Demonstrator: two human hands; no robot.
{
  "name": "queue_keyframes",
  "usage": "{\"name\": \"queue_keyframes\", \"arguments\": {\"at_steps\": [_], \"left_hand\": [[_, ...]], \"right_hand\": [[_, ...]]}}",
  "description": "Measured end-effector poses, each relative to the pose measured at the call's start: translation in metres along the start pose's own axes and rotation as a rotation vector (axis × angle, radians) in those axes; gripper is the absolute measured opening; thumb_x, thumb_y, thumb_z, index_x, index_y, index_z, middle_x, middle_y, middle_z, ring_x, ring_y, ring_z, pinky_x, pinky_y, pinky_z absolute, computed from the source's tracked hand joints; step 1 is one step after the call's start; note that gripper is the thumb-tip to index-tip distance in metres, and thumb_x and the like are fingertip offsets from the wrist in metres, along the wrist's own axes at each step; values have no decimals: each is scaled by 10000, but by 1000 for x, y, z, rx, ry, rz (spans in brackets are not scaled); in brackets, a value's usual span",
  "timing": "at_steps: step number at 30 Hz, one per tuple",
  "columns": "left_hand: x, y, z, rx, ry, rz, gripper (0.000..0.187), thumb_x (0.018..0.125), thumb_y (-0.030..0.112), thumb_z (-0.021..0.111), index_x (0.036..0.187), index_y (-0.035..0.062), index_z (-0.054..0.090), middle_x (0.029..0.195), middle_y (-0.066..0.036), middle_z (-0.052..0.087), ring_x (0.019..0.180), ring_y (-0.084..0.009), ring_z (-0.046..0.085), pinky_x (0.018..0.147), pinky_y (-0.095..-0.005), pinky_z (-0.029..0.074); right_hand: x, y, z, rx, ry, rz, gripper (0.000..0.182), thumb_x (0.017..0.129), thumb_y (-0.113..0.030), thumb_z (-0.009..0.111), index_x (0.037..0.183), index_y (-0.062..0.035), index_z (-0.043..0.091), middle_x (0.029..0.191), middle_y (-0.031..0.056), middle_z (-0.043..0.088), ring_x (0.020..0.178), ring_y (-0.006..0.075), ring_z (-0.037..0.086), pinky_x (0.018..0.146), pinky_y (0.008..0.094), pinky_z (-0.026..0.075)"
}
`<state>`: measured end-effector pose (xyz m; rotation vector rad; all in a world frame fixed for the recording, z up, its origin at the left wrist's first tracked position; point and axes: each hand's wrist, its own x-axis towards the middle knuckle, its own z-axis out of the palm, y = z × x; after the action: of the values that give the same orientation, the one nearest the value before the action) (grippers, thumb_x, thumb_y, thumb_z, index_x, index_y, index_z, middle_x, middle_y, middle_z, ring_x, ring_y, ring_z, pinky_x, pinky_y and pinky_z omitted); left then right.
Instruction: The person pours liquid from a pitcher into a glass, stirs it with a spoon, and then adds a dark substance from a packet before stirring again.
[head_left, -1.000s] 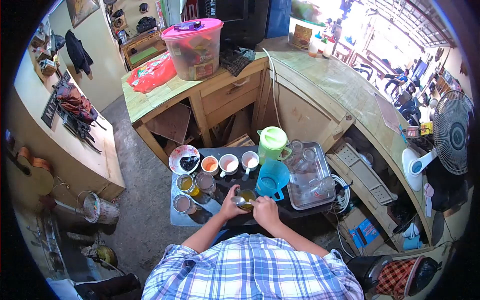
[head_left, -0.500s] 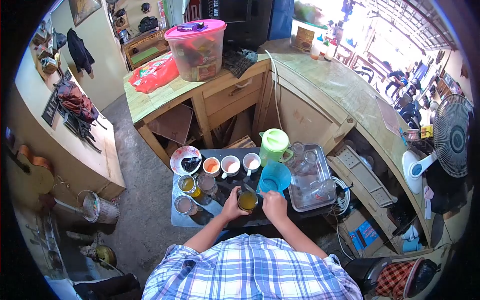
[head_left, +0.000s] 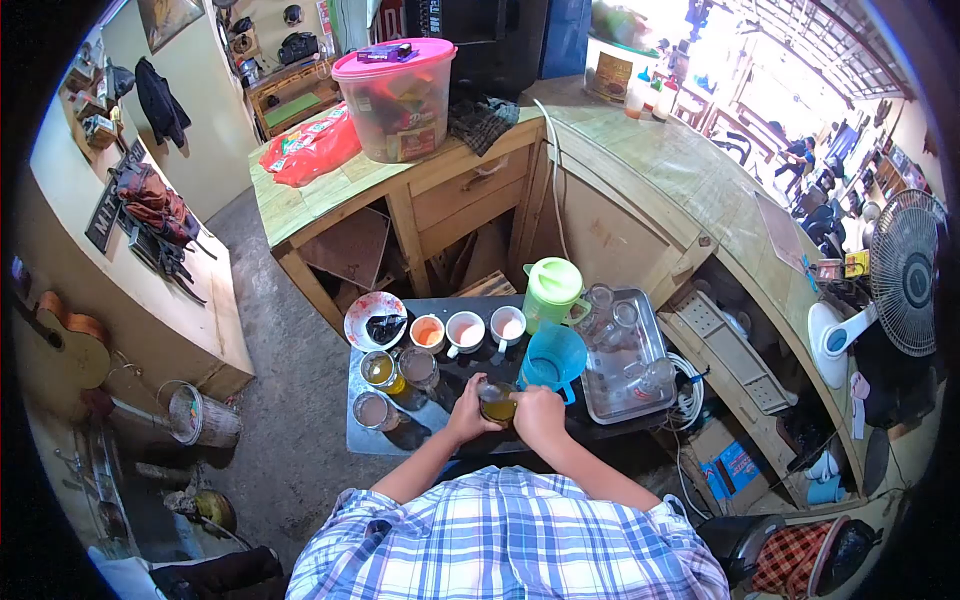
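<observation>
The glass (head_left: 497, 402) with yellowish-green liquid is over the near edge side of the dark surface (head_left: 440, 437), about midway between its left and right ends. Its mouth faces up toward the camera and its long axis runs close to upright; a slight lean cannot be judged from above. The left hand (head_left: 470, 412) grasps it, wrapped around its left side, with the thumb nearest the person. The right hand (head_left: 540, 413) is curled closed just beside the glass's right side; whether it grips a utensil cannot be told, as its own fingers hide the spot. Beyond the right hand, the blue jug (head_left: 553, 355) stands open-topped, its handle pointing toward the near edge, and behind it the green jug (head_left: 553, 285) stands lidded, handle to the right. Along the far edge, two white mugs (head_left: 465, 330) stand with handles toward the near edge, next to an orange-filled cup (head_left: 427, 332); the patterned bowl (head_left: 362, 308) sits at the far left corner. Toward the left edge are a tumbler of yellow drink (head_left: 379, 371) and two murky tumblers (head_left: 373, 410), all upright. At the right end, a clear tray (head_left: 615, 408) has its long axis running from far edge to near, with a jar (head_left: 652, 378) lying on its side inside.
</observation>
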<state>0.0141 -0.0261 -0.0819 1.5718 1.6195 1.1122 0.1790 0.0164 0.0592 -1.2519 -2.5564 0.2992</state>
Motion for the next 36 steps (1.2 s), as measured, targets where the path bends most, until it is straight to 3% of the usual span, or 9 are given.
{"name": "queue_keyframes", "arguments": {"at_steps": [3,8,15,17,24,29,36], "left_hand": [[-2,7,-1,36,5,-6,1181,455,289,939,1391,51,260,1282,-220,491,1157,-403,531,974,-436,449],[0,5,-2,-7,-33,-64,1189,448,286,942,1389,60,251,1285,-230,485,1158,-415,528,962,-453,451],[1,-1,0,28,-45,-52,1198,442,282,942,1389,65,241,1311,-242,469,1153,-441,524,958,-460,451],[1,-2,1,35,-39,-42,1197,442,280,942,1388,63,241,1313,-243,467,1151,-443,525,954,-462,452],[1,-1,1,37,-37,-40,1210,438,288,943,1393,60,235,1284,-243,488,1138,-439,535,941,-458,461],[1,4,-1,50,-22,-15,1207,439,287,944,1391,58,238,1257,-241,507,1132,-436,542,930,-457,468],[-1,6,-1,55,-32,-45,1202,438,277,943,1389,60,241,1276,-235,502,1145,-429,542,942,-456,465]], "right_hand": [[-2,7,13,-15,118,90,166,732,-70,614,836,-81,743,741,150,641,716,323,636,619,443,510],[-18,-4,-21,186,-143,73,205,738,-73,582,852,-73,753,763,167,666,723,341,648,649,452,527],[-12,4,-9,153,-107,222,203,725,-95,575,816,-79,756,737,174,676,679,348,659,643,451,538],[-9,4,-6,187,-178,174,197,725,-117,579,805,-87,756,738,170,677,680,344,661,656,446,544],[-11,13,-25,288,-139,165,191,742,-152,592,826,-103,756,763,148,685,720,327,666,665,429,544],[-9,19,-5,195,56,70,216,753,-104,585,877,-123,760,760,122,671,720,312,650,656,431,530],[-21,25,-3,152,-51,-70,221,734,-62,590,860,-119,762,722,119,640,721,309,634,647,427,520]]}}
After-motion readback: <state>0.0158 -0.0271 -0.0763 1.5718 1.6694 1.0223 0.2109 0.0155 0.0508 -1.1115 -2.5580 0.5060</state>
